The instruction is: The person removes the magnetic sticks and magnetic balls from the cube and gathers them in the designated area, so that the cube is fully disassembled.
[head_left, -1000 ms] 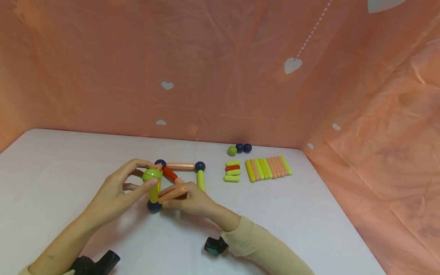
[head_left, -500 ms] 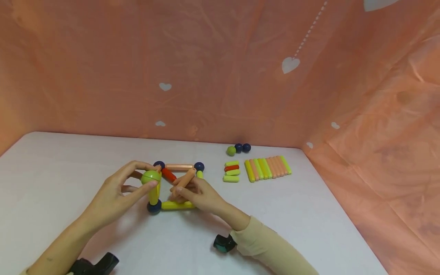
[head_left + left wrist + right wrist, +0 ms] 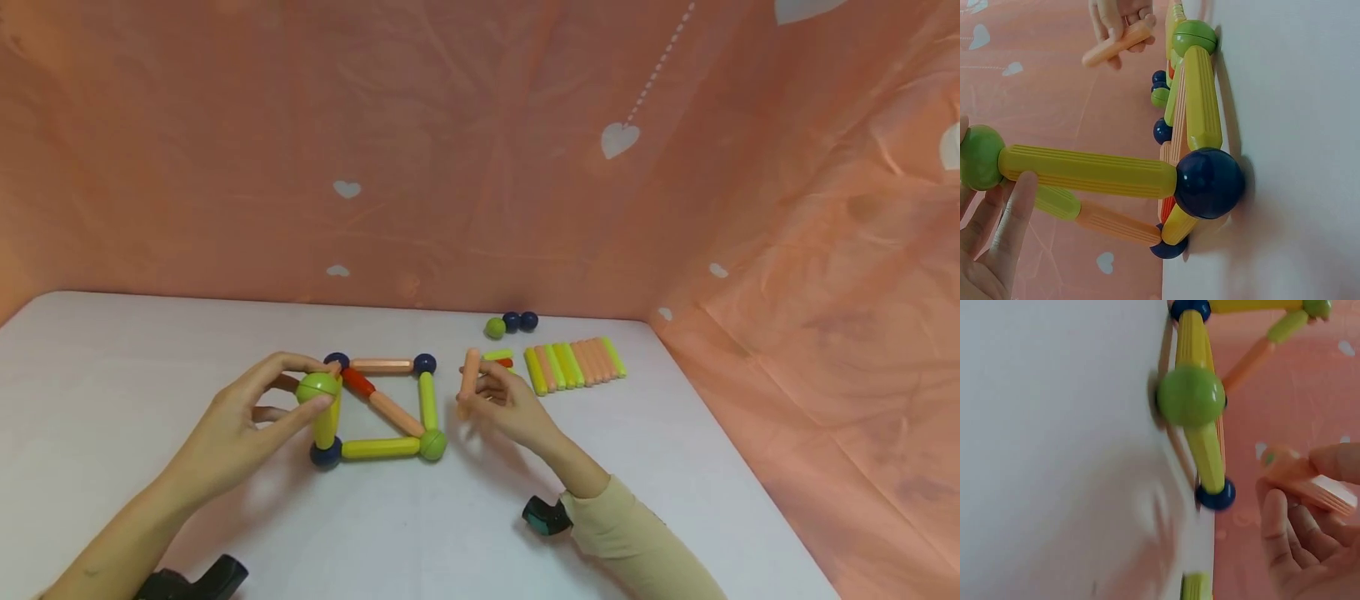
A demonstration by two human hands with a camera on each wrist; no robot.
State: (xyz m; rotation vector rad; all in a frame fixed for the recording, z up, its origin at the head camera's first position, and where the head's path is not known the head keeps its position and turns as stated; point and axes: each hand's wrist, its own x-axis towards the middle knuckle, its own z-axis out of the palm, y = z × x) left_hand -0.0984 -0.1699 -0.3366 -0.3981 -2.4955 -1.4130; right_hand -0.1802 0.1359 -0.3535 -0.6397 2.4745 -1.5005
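Note:
My left hand (image 3: 225, 425) pinches a green ball (image 3: 317, 387) between thumb and fingers. That ball tops an upright yellow rod (image 3: 1088, 170) standing on a navy ball (image 3: 1210, 183). A lime and peach sloping brace (image 3: 1119, 223) runs from the top down to another navy ball (image 3: 1169, 249). The flat base on the table has a front yellow rod (image 3: 380, 448), a green corner ball (image 3: 432, 444), a right lime rod (image 3: 427, 400), a back peach rod (image 3: 382, 366) and a red-and-peach diagonal (image 3: 397, 413). My right hand (image 3: 517, 408), right of the frame, holds a peach rod (image 3: 470, 375) above the table.
Behind the right hand lie short rods (image 3: 498, 355), partly hidden by it. A row of long yellow, lime and peach rods (image 3: 573, 365) is farther right. Loose green and navy balls (image 3: 512, 322) sit near the back edge, before an orange cloth (image 3: 480, 167).
My right hand has drawn back from the frame and moved right with the peach rod, uncovering the front rod and green corner ball. The left hand keeps its grip on the upper green ball.

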